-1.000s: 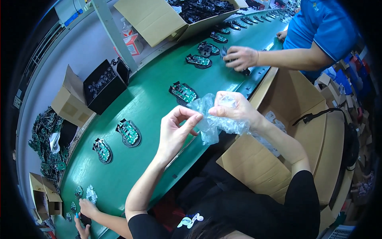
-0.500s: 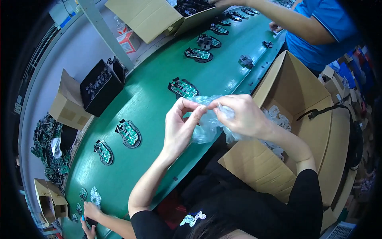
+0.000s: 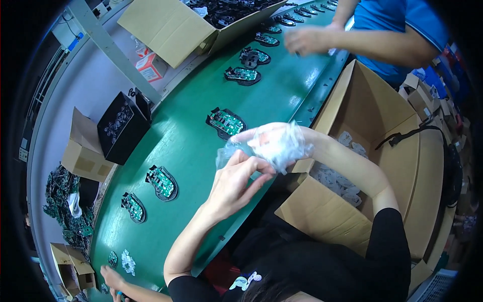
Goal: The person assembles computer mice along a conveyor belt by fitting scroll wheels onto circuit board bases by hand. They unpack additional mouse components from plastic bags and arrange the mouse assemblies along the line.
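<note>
A crumpled clear plastic bag (image 3: 294,148) is held up over the belt's near edge. My right hand (image 3: 264,137) is at the bag's upper side, with the film bunched over its palm and fingers; its grip is largely hidden. My left hand (image 3: 232,183) is closed at the bag's lower edge, thumb toward the fingers, with film behind its knuckles. Just beyond the hands lies a black shell with a green circuit board (image 3: 226,122) on the belt.
The green conveyor belt (image 3: 193,151) carries several more board-fitted shells (image 3: 162,182). An open carton (image 3: 329,209) with small clear bags (image 3: 334,183) stands at my right. A co-worker in blue (image 3: 385,30) reaches over the belt; another person's hand (image 3: 111,277) is at lower left.
My right hand has gone from pinching the bag to being wrapped in its film. My left hand has turned and dropped slightly. The co-worker's arm has swung toward me, and the belt's shells have shifted nearer.
</note>
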Available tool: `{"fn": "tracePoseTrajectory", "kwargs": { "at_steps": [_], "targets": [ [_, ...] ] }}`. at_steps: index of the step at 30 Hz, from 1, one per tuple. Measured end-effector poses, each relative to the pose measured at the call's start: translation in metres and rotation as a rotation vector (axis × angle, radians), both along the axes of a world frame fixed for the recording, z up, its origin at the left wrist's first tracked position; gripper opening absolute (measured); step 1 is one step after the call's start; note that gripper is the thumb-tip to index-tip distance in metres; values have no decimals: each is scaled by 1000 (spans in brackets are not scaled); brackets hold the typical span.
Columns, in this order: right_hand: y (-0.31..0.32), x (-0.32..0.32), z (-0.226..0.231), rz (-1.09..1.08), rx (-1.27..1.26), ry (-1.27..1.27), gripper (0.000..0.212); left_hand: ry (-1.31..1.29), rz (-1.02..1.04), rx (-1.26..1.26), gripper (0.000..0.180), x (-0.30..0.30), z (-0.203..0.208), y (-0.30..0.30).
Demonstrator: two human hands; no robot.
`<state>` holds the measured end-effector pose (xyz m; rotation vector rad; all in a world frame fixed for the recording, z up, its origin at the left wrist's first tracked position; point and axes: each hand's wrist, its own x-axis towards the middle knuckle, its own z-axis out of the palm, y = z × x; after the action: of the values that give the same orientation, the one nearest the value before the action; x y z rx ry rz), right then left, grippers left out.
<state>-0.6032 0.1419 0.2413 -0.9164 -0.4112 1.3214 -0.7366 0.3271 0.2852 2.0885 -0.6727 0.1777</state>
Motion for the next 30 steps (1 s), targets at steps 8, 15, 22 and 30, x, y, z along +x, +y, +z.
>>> {"fn": "tracePoseTrajectory", "kwargs": {
  "at_steps": [8, 15, 22, 30],
  "targets": [
    [14, -4, -4, 10, 425, 665, 53, -114, 102, -180, 22, 2, -14, 15],
    [24, -29, 10, -525, -190, -1045, 68, 280, 123, -820, 31, 6, -19, 23],
    [33, -38, 37, -274, -605, -1349, 52, 677, 158, -890, 27, 8, -8, 17],
    [22, -10, -21, -260, 278, 517, 32, 312, 177, -594, 52, -4, -33, -7]
  ]
}}
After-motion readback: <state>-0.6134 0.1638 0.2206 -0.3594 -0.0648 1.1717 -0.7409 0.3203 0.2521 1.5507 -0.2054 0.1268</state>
